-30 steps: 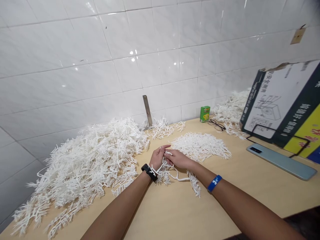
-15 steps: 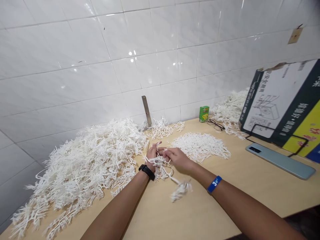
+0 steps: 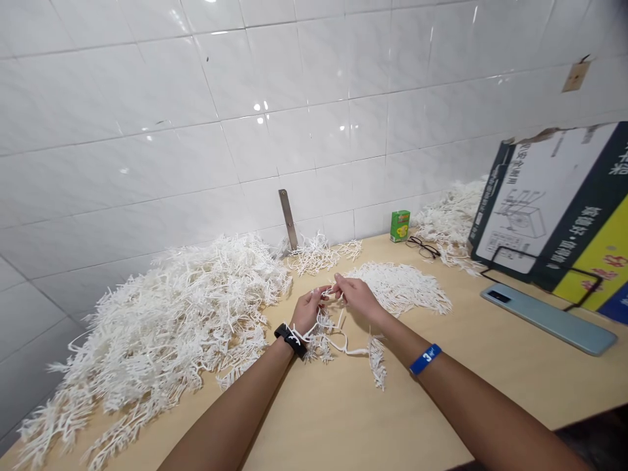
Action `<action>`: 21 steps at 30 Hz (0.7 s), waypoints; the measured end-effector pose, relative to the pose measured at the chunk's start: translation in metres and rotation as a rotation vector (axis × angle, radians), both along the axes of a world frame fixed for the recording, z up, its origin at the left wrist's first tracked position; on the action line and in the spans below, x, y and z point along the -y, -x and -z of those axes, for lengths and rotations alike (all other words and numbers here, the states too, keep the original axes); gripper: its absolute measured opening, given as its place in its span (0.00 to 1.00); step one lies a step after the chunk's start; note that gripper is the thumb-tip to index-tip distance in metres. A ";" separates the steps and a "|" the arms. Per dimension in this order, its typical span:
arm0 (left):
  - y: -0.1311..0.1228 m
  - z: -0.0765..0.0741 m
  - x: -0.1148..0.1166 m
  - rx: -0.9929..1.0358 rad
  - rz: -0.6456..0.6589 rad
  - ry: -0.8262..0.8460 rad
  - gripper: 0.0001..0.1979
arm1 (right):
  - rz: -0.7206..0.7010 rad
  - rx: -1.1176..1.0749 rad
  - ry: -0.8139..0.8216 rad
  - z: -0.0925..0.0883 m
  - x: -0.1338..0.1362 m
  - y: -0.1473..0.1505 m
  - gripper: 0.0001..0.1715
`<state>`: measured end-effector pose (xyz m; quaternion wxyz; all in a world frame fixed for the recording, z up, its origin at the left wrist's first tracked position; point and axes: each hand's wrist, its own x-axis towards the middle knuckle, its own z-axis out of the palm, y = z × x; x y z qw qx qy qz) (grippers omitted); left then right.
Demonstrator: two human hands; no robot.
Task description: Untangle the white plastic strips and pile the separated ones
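A white plastic fringe strand (image 3: 343, 347) trails from between the hands onto the bench (image 3: 353, 418), with its tufted end lying just below them. The left hand (image 3: 309, 311) and right hand (image 3: 358, 296) both pinch it, fingertips close together, though the exact grip is hard to make out. The flat fringe pile (image 3: 397, 288) lies just beyond the right hand. Left of that pile, a large fringe heap (image 3: 167, 314) runs along the tiled wall (image 3: 147, 163). Right of it, past a phone (image 3: 547, 319), stands a printed cardboard box (image 3: 549, 203) with lettering too skewed to read. A blue wristband (image 3: 425, 359) on the right wrist shows a "3".
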<state>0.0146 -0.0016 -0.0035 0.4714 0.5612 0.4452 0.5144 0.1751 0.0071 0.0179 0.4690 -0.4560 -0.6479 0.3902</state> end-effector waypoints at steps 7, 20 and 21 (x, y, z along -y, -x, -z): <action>-0.004 0.006 0.001 0.020 0.106 -0.026 0.32 | -0.376 -0.049 0.116 0.020 0.001 0.013 0.27; 0.009 0.001 0.003 0.240 -0.110 0.045 0.25 | -0.523 0.134 -0.035 0.003 0.036 0.026 0.21; 0.010 0.002 0.002 0.256 -0.101 0.056 0.25 | -0.493 0.107 -0.040 0.002 0.037 0.026 0.21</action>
